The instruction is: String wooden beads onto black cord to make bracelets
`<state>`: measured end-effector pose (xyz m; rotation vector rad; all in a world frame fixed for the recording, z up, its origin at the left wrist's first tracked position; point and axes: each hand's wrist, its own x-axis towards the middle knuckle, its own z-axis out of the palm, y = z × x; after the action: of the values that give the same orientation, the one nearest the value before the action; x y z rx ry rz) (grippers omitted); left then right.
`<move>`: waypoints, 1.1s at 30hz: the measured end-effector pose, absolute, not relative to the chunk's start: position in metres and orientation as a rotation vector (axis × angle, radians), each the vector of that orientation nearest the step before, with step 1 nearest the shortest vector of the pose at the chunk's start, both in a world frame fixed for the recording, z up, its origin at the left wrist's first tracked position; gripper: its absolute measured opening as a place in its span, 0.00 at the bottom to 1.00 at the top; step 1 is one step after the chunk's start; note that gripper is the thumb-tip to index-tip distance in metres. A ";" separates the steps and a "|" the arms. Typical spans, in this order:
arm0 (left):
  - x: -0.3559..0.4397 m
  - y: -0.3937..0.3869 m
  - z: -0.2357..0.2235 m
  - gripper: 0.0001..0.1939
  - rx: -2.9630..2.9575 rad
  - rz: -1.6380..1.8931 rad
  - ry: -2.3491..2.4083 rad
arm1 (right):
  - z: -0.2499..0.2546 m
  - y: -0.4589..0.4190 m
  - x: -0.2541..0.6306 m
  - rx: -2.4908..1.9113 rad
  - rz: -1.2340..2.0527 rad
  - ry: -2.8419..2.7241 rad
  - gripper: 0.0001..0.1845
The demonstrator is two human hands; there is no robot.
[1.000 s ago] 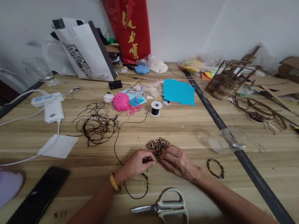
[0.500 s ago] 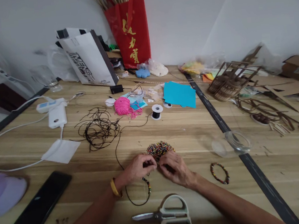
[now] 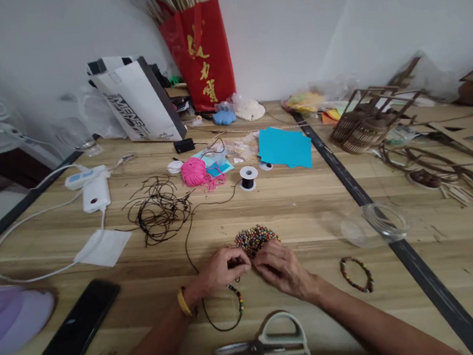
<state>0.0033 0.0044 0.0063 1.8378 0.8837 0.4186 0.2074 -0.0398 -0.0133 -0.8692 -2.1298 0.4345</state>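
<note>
My left hand (image 3: 226,268) is closed in a pinch beside the pile of small multicoloured beads (image 3: 254,237). A dark cord (image 3: 212,321) runs at that hand and loops below it, with several beads (image 3: 239,298) strung along it. My right hand (image 3: 284,269) is also pinched, its fingertips almost meeting the left ones at the pile's near edge. What sits between the right fingertips is too small to make out. Below both hands lie scissors (image 3: 276,344) with pale handles. A finished-looking bead bracelet (image 3: 356,274) rests to the right.
A spool of black cord (image 3: 248,178), pink yarn (image 3: 194,172), tangled dark cord (image 3: 160,210) and blue sheets (image 3: 285,148) lie farther back. At left are a black phone (image 3: 69,342) and a white power bank (image 3: 95,190). A clear round container (image 3: 384,222) stands right.
The view has shifted slightly, so most table items appear a little to the right. The right fingertips have come closer to the left ones. Both hands stay pinched by the bead pile.
</note>
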 end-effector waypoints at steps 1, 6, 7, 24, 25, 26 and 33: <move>0.003 0.004 0.006 0.05 1.836 0.423 0.883 | -0.013 -0.040 0.207 -0.867 0.442 -2.129 0.04; 0.004 0.004 0.006 0.04 1.843 0.421 0.891 | -0.010 -0.039 0.206 -0.867 0.460 -2.120 0.05; 0.004 0.004 0.007 0.04 1.843 0.420 0.893 | -0.010 -0.039 0.206 -0.866 0.462 -2.119 0.05; 0.003 0.005 0.007 0.04 1.868 0.418 0.868 | -0.011 -0.037 0.206 -0.821 0.497 -2.111 0.04; 0.003 0.005 0.006 0.04 1.865 0.419 0.867 | -0.010 -0.037 0.205 -0.816 0.496 -2.110 0.04; 0.003 0.005 0.006 0.04 1.861 0.419 0.865 | -0.010 -0.037 0.205 -0.814 0.494 -2.109 0.04; 0.003 0.005 0.004 0.04 1.861 0.426 0.869 | -0.007 -0.037 0.205 -0.812 0.475 -2.113 0.05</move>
<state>0.0027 0.0046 0.0040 1.8606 0.8694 0.4258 0.2046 -0.0375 -0.0073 -0.8118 -2.1128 0.4746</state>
